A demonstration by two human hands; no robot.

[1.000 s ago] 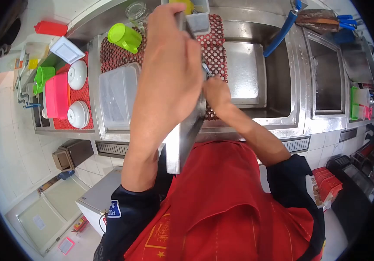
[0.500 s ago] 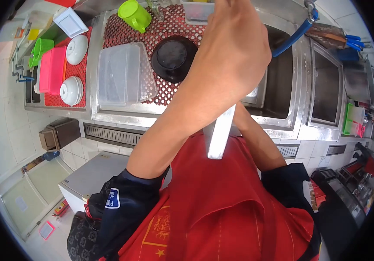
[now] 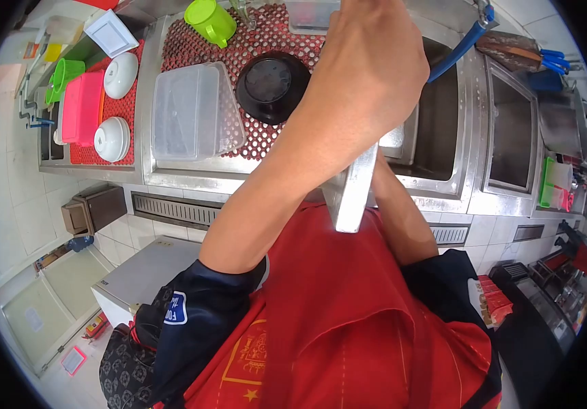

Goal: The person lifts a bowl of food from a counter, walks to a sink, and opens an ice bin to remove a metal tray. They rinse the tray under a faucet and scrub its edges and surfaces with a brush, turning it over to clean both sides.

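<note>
My left hand [image 3: 378,65] is raised over the sink at the top of the head view, its back to me. It looks closed, with knuckles bent at the frame's edge; whatever the fingers hold is hidden. Below its wrist, a flat metal piece like a tray or pan [image 3: 356,194] stands tilted, its bright edge pointing down towards my red apron [image 3: 348,273]. My right forearm [image 3: 402,215] reaches up behind this metal piece, and the right hand is covered by it and by my left arm. A black bowl [image 3: 269,85] sits upside down left of my left wrist.
The sink basin [image 3: 436,129] has a blue hose [image 3: 460,51] at its far side. On the red perforated mat [image 3: 266,31] are a green mug [image 3: 208,22] and a clear plastic container [image 3: 187,112]. White bowls [image 3: 111,140] and a pink container [image 3: 82,109] stand further left.
The metal piece has shifted slightly up and to the right, showing more of its side. My left hand and forearm have moved a little to the right.
</note>
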